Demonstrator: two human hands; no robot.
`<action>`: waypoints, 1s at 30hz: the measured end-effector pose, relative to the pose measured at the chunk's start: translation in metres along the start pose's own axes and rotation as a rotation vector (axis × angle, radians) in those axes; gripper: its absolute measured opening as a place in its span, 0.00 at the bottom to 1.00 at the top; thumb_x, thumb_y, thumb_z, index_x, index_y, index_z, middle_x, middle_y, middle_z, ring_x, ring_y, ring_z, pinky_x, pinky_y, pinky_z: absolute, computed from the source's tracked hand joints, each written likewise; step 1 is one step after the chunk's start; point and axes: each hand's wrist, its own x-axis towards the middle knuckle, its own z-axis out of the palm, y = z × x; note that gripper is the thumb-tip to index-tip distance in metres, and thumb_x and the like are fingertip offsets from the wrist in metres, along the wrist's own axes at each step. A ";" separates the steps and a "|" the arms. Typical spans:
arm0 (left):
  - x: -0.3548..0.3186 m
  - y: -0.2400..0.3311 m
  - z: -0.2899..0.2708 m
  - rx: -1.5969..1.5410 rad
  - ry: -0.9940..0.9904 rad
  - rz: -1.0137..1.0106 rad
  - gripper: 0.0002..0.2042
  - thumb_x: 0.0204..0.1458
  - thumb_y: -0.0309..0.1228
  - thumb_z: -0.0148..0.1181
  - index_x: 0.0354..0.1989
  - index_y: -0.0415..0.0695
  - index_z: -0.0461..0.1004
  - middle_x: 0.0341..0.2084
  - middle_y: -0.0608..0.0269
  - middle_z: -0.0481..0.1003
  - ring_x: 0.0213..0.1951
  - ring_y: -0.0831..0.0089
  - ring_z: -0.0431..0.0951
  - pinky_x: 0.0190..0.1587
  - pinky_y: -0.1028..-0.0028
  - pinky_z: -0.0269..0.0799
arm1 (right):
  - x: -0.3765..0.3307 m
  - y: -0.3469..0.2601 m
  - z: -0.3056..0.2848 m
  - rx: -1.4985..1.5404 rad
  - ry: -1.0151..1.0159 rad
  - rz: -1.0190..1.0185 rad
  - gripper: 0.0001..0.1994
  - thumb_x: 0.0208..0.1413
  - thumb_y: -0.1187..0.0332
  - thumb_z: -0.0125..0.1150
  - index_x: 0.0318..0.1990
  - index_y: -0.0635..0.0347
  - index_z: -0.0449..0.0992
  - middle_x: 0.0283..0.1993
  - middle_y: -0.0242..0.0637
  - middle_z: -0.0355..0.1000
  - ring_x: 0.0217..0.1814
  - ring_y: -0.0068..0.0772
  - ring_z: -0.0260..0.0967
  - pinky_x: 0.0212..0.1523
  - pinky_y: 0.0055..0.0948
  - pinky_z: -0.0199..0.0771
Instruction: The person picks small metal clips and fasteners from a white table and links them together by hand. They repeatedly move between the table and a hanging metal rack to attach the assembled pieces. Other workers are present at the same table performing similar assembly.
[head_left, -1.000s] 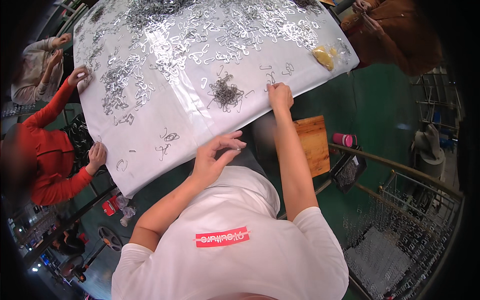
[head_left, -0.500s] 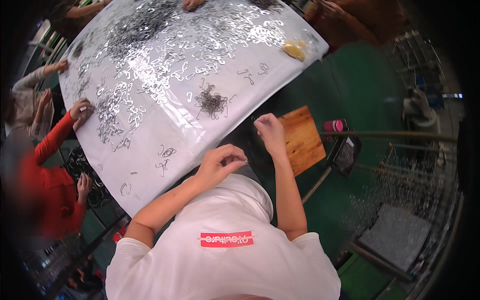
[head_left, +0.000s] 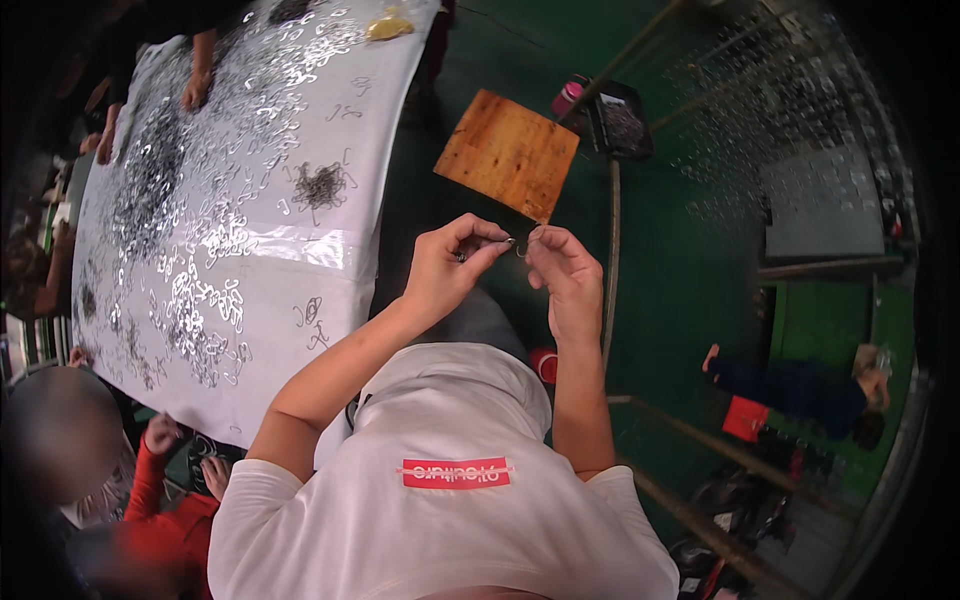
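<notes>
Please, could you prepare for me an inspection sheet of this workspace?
Surface: white-covered table, a shiny strip across it.
Job's things: scattered metal hooks; a darker pile of hooks toward the table's right edge.
Clutter: yellow item, seemingly bagged, at the table's far end.
Grips: left grip pinches a small metal piece; right grip pinches a thin hook; the two nearly touch.
Cables: nothing seen for certain.
Surroundings: green floor, wooden board, pink container, black tray; other people along the table.

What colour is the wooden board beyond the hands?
The wooden board is orange-brown with darker spots; head view shows it.
</notes>
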 end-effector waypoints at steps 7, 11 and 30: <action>-0.017 0.015 0.045 0.023 -0.268 0.011 0.05 0.48 0.21 0.64 0.34 0.39 0.77 0.31 0.64 0.79 0.25 0.81 0.73 0.30 0.80 0.71 | -0.050 -0.006 -0.031 -0.110 0.308 -0.151 0.06 0.54 0.74 0.64 0.37 0.65 0.76 0.42 0.29 0.70 0.42 0.18 0.66 0.42 0.20 0.66; -0.022 0.017 0.078 0.017 -0.387 0.147 0.06 0.46 0.20 0.65 0.33 0.40 0.78 0.31 0.62 0.79 0.25 0.77 0.74 0.31 0.78 0.71 | -0.082 -0.013 -0.048 -0.249 0.492 -0.330 0.05 0.52 0.73 0.66 0.35 0.65 0.77 0.43 0.32 0.70 0.41 0.20 0.69 0.41 0.20 0.70; -0.011 0.014 0.159 -0.117 -0.662 0.083 0.07 0.57 0.25 0.57 0.43 0.40 0.75 0.36 0.68 0.73 0.36 0.84 0.69 0.36 0.83 0.66 | -0.246 -0.225 -0.215 -0.365 1.251 -0.896 0.07 0.55 0.75 0.63 0.40 0.67 0.74 0.33 0.38 0.75 0.31 0.24 0.74 0.31 0.20 0.75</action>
